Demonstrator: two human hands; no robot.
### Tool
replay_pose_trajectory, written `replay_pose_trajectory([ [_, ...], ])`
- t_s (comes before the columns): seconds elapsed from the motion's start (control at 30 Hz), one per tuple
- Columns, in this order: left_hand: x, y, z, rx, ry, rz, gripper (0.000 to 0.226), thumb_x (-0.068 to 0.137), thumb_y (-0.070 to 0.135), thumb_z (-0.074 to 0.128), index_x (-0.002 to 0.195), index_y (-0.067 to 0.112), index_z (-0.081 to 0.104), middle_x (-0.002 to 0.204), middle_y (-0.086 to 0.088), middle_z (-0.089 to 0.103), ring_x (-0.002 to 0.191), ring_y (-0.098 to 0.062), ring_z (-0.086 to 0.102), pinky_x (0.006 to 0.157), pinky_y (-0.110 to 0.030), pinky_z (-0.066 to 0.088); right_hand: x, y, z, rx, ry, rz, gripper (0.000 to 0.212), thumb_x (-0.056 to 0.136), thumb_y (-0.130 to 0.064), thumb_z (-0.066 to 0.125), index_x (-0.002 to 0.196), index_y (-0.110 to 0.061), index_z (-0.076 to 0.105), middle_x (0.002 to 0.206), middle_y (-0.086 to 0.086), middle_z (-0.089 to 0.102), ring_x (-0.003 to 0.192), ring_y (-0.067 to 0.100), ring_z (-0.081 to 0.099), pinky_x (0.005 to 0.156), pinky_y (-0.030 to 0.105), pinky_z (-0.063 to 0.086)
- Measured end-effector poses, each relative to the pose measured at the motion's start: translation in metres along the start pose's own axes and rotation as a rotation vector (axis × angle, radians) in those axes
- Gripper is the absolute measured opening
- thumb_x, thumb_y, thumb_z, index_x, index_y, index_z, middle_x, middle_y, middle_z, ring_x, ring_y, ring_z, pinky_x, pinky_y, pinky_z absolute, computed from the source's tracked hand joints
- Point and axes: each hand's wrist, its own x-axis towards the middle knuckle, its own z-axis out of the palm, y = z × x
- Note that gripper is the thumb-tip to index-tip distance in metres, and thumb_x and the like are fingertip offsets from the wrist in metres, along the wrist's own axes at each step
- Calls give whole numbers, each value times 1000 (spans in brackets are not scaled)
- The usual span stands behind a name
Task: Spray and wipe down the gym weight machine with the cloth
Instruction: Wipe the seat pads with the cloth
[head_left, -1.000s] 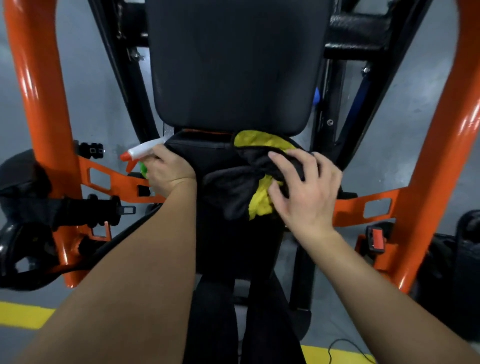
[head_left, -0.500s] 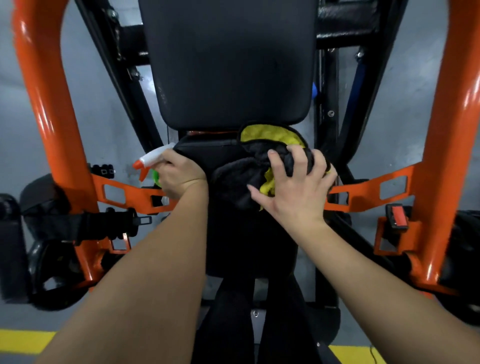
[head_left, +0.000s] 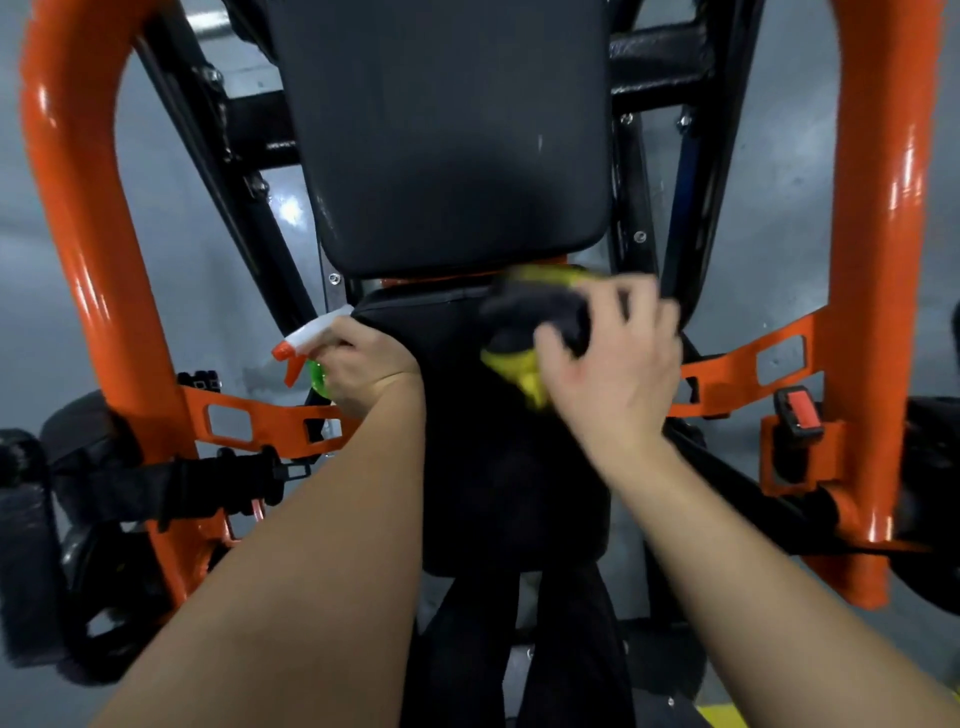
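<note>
The cloth (head_left: 540, 312), black with yellow showing at both ends, is bunched on the seat pad (head_left: 493, 467) of the weight machine (head_left: 660, 57), at the pad's 1 o'clock corner, just under the lower edge of the back pad (head_left: 447, 130). Its long axis runs roughly from 12 to 6 o'clock, and it is blurred. The right hand (head_left: 613, 369) lies on top of it, palm down. Its fingers (head_left: 613, 306) are spread, only lightly bent, and reach toward 11 o'clock over the black part. The thumb sits on the 9 o'clock side, near the lower yellow fold. The hand presses the cloth rather than wrapping round it. At the seat pad's 10 o'clock corner the left hand (head_left: 363, 369) grips the spray bottle (head_left: 306, 348), with its fingers (head_left: 345, 332) curled tight round the neck. The white spray head slants from 2 down to 8 o'clock. Its orange nozzle tip points toward 8 o'clock, away from the pad and out over the orange frame (head_left: 67, 208) and the grey floor (head_left: 197, 270). A patch of green body shows below the trigger, and the hand hides the rest of the bottle.
</note>
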Motion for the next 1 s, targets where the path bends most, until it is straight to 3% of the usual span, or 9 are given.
replay_pose_trajectory([
  [0.03,0,0,0,-2,1,-3,54,107,38,21,143,7,46,129,-19,63,123,-37,56,98,-40,40,21,-3,-6,9,12,31,46,78,-52,58,112,-23,65,118,7,55,102,37,53,76,46,47],
  [0.13,0,0,1,-9,5,8,54,107,40,21,143,8,47,128,-17,64,123,-36,56,97,-39,40,61,-11,-4,-21,-170,39,51,76,-62,61,111,-25,54,118,4,48,105,34,52,77,49,51],
  [0.33,-2,3,-3,-2,-19,-26,55,107,40,22,144,7,47,130,-18,63,123,-37,55,96,-37,38,-9,-4,32,-302,-133,-117,55,73,-68,62,103,-21,57,108,10,54,91,35,53,67,45,46],
  [0.47,-4,6,-4,-5,-15,-38,57,106,42,22,140,7,49,131,-20,62,122,-38,55,92,-35,36,-76,7,46,-342,-390,-195,54,69,-59,74,105,-20,62,109,13,52,92,38,53,68,46,47],
  [0.57,-6,9,-7,9,-39,-66,50,108,37,25,141,6,49,133,-21,60,124,-40,54,99,-39,38,-77,2,33,-282,-516,-157,48,74,-59,67,101,-20,62,101,8,51,89,37,56,65,44,49],
  [0.73,-7,10,-7,16,-26,-56,59,103,43,22,140,6,50,133,-21,60,122,-40,56,102,-43,40,18,-28,-17,-104,-206,-129,43,79,-59,55,95,-20,56,98,5,51,92,34,56,63,41,42],
  [0.83,-7,10,-6,6,-24,-62,57,103,43,24,138,7,51,130,-20,62,120,-39,57,101,-43,42,62,-36,-12,-179,-265,-94,47,84,-62,53,109,-22,55,111,5,51,104,33,54,68,40,40],
  [0.93,-8,15,-8,7,-26,-73,59,102,44,23,138,7,52,131,-21,61,121,-39,57,101,-43,41,36,-27,16,-322,-197,-189,47,80,-63,59,100,-21,58,104,10,53,92,36,54,64,42,42],
  [1.0,-9,15,-9,2,-31,-81,57,103,43,24,137,6,52,131,-21,61,121,-39,57,102,-43,41,7,-16,31,-274,-109,-161,45,76,-61,62,93,-19,58,97,10,54,85,35,53,61,42,44],
])
